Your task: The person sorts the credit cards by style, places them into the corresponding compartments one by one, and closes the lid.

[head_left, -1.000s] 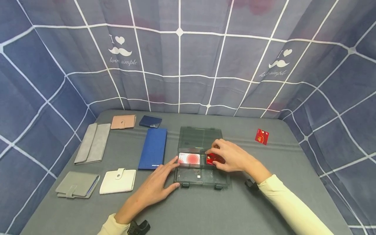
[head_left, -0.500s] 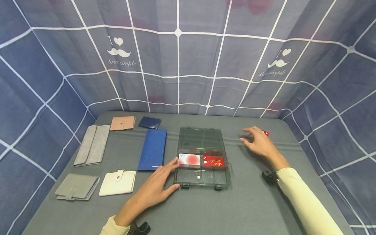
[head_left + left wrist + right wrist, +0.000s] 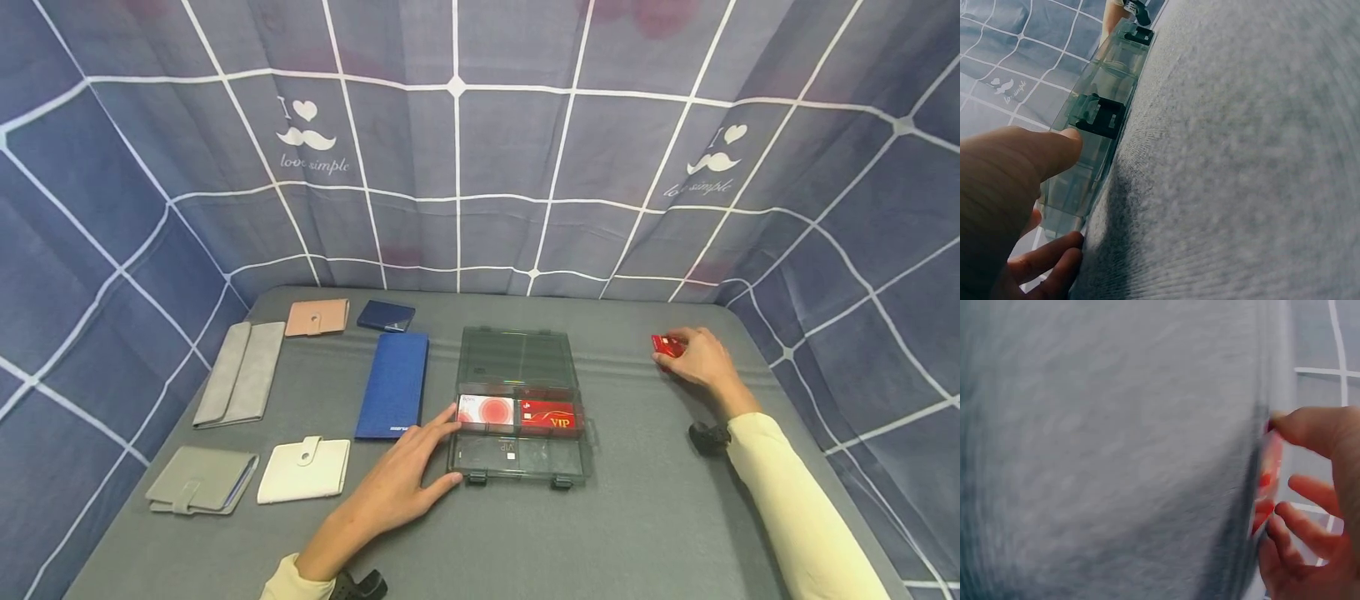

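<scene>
A dark green see-through plastic case (image 3: pixel 517 479) lies opened out on the table. In its compartments are a white card with pink circles (image 3: pixel 487 410) and a red VIP card (image 3: pixel 551 415). My left hand (image 3: pixel 401 483) rests at the case's left side, fingers extended, with the thumb by the front left corner; the left wrist view has the thumb (image 3: pixel 1063 153) against the case. At the far right my right hand (image 3: pixel 705 358) pinches a loose red card (image 3: pixel 663 343) between thumb and fingers. The hand covers part of this card, which is also in the right wrist view.
On the left are a blue long wallet (image 3: pixel 392 385), a navy card holder (image 3: pixel 386 316), a pink wallet (image 3: pixel 317 317), a grey folding wallet (image 3: pixel 240 375), a white wallet (image 3: pixel 303 471) and a grey-green wallet (image 3: pixel 202 481). A checked curtain (image 3: pixel 495 167) surrounds the table.
The right hand has let go of the red VIP card in the case, moved right and taken hold of the loose red card. The left hand has stayed by the case.
</scene>
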The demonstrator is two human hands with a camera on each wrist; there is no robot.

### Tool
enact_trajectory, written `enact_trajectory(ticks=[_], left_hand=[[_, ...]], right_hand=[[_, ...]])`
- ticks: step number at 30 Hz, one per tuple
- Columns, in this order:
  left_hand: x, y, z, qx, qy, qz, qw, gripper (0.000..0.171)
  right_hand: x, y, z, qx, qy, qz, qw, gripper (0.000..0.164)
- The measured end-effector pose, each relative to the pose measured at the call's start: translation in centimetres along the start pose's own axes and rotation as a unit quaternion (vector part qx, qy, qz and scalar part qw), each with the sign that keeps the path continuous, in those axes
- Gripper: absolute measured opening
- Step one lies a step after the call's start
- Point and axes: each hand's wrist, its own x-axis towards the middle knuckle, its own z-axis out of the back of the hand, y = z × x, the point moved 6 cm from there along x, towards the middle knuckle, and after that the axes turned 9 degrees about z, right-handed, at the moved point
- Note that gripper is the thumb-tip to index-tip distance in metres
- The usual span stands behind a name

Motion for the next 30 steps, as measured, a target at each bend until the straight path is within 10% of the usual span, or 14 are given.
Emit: enact_trajectory(ticks=[8, 19, 30], left_hand=[[0.0, -0.1, 0.0, -0.002, 0.002, 0.001, 1.0, 0.071], [-0.2, 0.0, 0.1, 0.004, -0.009, -0.012, 0.9999, 0.072], [-0.1, 0.0, 0.0, 0.0, -0.006, -0.01, 0.9999, 0.072]], right_hand=[[-0.1, 0.1, 0.6, 0.007, 0.063, -0.043, 0.997, 0.072], [-1.5, 7.9, -0.5, 0.012, 0.012, 0.098, 0.995, 0.062], [-4.1, 22.2, -1.4, 0.122, 0.046, 0.341, 0.931, 0.071]])
